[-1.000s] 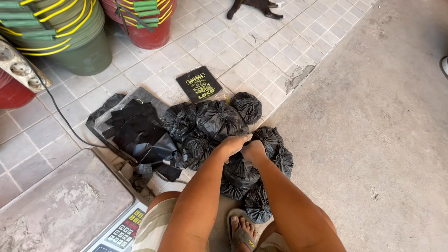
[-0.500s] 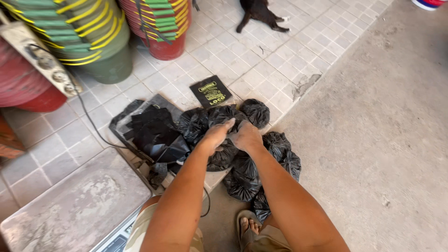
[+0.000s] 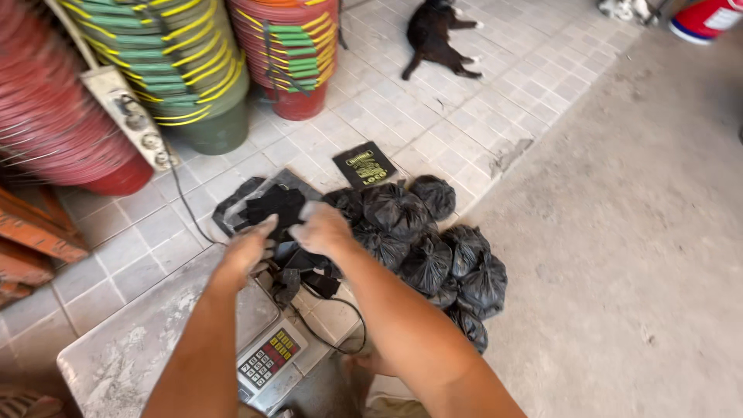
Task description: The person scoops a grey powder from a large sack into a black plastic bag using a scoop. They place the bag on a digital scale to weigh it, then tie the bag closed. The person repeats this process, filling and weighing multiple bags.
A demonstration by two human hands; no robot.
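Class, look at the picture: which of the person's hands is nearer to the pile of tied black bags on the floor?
Right. The right hand hovers by the left edge of the tied black bags; the left hand is further left, over the flat empty bags beside the scale.

Loose flat black plastic bags (image 3: 271,209) lie heaped on the tiled floor.

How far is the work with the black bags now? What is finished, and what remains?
Done: a heap of tied, filled black bags lies on the floor. In hand: the left hand and right hand are over the pile of flat empty black bags, beside the scale; motion blur hides any grip. Left: that pile looks sizeable, so many bags seem unfilled, and the scale platform holds no bag.
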